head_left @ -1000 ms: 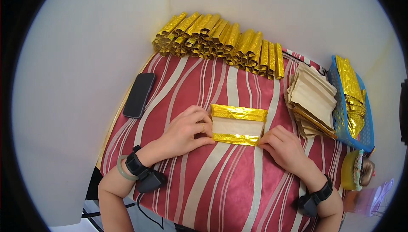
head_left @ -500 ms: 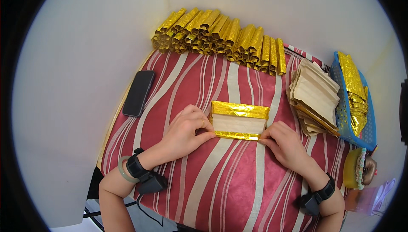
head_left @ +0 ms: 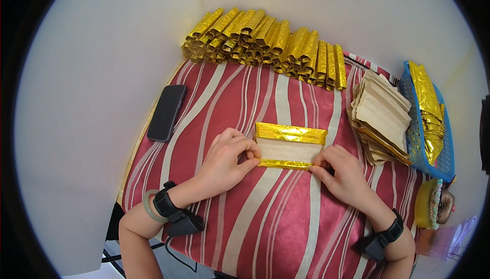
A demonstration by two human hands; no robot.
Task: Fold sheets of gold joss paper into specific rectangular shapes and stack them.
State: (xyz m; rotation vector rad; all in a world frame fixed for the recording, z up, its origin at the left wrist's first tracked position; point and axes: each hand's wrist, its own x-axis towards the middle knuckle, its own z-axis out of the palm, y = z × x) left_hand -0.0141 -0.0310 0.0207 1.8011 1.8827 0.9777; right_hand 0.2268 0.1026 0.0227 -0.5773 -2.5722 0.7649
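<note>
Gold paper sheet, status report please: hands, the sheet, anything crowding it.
Left hand and right hand pinch gold paper sheet at its ends. Sheet flat on striped cloth, both long edges folded in. Nothing crowding it.

One phone (head_left: 167, 112), one blue basket (head_left: 414, 141), two hands (head_left: 224, 159), one gold sheet (head_left: 289, 146).

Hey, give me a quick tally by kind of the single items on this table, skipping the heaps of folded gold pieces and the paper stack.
Gold-edged sheet being folded, pinched by left hand and right hand: 1
Black phone: 1
Blue basket: 1
Total: 3
</note>
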